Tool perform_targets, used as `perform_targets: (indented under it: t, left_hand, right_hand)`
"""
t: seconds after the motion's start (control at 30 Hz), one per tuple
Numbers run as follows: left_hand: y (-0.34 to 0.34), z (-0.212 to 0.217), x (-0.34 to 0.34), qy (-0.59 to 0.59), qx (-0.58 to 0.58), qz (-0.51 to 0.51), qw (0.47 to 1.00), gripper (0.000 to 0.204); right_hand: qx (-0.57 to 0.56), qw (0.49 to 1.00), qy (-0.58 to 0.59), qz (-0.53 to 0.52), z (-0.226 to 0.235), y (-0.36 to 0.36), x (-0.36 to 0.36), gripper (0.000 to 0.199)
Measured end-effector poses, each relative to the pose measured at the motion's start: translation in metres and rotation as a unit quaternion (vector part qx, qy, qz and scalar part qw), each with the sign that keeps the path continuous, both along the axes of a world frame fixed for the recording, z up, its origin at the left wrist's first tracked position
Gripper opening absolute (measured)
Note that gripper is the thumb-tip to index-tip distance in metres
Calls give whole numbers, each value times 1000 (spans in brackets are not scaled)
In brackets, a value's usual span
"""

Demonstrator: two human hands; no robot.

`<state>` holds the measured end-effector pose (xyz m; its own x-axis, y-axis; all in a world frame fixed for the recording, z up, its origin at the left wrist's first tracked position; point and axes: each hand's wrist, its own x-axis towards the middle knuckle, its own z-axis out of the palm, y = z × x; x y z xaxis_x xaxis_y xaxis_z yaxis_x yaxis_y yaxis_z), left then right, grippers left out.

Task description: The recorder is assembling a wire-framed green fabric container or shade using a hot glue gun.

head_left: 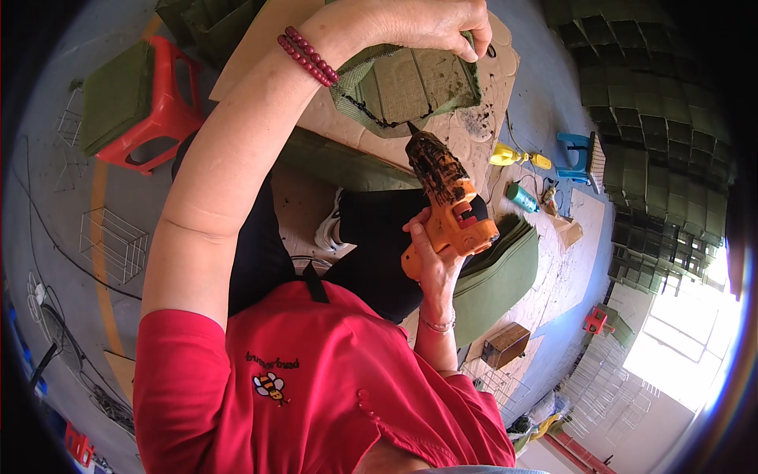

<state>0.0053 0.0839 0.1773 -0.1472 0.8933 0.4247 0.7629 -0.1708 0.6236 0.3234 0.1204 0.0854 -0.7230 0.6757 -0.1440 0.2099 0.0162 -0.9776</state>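
Observation:
My right hand [437, 267] is wrapped round the handle of an orange glue gun [450, 207], whose front is caked in dark residue. Its nozzle points up at the near edge of a green fabric box [368, 101]; whether it touches cannot be made out. Dark glue runs along the inner edges of this open box, and a brown panel [399, 80] shows inside. At the top of the view, my left hand [450, 30] pinches the box's far right rim between thumb and fingers. Part of the box is hidden behind my left wrist.
Brown cardboard [493, 87] with dark smears covers the work surface. Folded green fabric pieces [501, 265] lie to the right of my knee. Beyond are a teal bottle [522, 197] and a blue stool [574, 156]. A red stool [175, 95] stands left; green boxes [655, 118] are stacked far right.

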Motion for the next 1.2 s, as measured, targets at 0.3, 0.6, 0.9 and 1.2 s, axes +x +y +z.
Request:
perform_targets:
  t: [0.3,0.6,0.9,1.2]
  left_hand:
    - [-5,5,1,-3,6,-3,1000,18]
    - [-2,6,1,0,1,1,1000,17]
    - [-6,13,2,-8,-28,4,1000,18]
    - [-1,3,1,9,30,-5,999,17]
  right_hand:
    - [-2,997,-63,-32,-4,1,5,32]
    - [17,997,-71,-25,-12,1,7,37]
    - [30,999,30,7,-3,1,-2,40]
    - [52,999,11,-3,-1,3,-3,29]
